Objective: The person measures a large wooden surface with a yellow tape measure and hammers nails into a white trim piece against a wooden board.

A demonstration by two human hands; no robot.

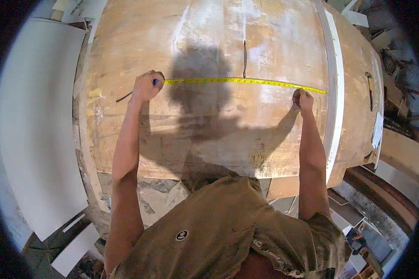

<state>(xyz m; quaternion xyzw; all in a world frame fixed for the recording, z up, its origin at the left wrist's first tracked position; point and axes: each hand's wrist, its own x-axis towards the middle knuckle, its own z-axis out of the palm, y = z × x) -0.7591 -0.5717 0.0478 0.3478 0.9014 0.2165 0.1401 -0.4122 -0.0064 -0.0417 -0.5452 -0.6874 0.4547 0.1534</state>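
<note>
A yellow tape measure blade (237,81) stretches from left to right over a worn, paint-stained wooden board (265,144). My left hand (146,86) is closed around the tape measure's case, of which only a bit of blue and dark shows. A thin black strap (124,97) sticks out to the left of this hand. Toward the other end, my right hand (304,100) is closed, its fingers against the blade's lower edge. The blade's tip reaches past it to a long white strip (334,93) running from front to back. My shadow covers the board's middle.
A large pale panel (42,121) lies at the left. Beyond the strip, a hammer-like tool with a dark handle (370,90) and a white paper (377,131) lie on the board's right part. Scraps and boards (395,153) crowd the right side. A dark slit (245,59) marks the board.
</note>
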